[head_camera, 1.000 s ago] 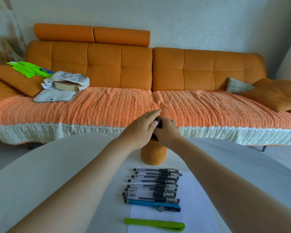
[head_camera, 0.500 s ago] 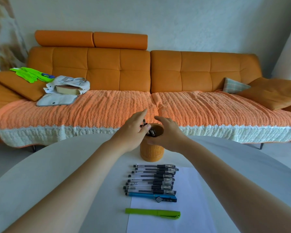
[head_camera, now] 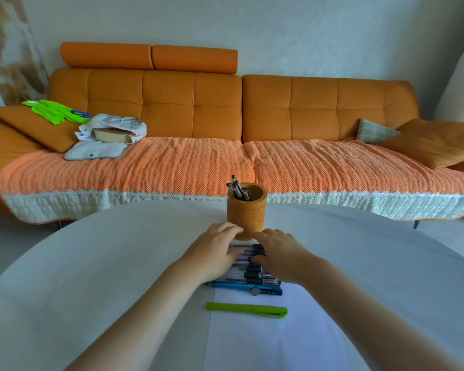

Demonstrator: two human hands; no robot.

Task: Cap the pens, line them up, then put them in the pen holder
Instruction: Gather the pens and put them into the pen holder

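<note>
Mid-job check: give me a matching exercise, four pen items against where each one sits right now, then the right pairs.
1. pen holder
2. green pen
3. blue pen
4. black pens

A. lies apart from the row, nearest the camera
B. under the left hand and right hand
C. upright behind the row, stored pens inside
D. at the row's near edge

Pairs: 1-C, 2-A, 3-D, 4-B
</note>
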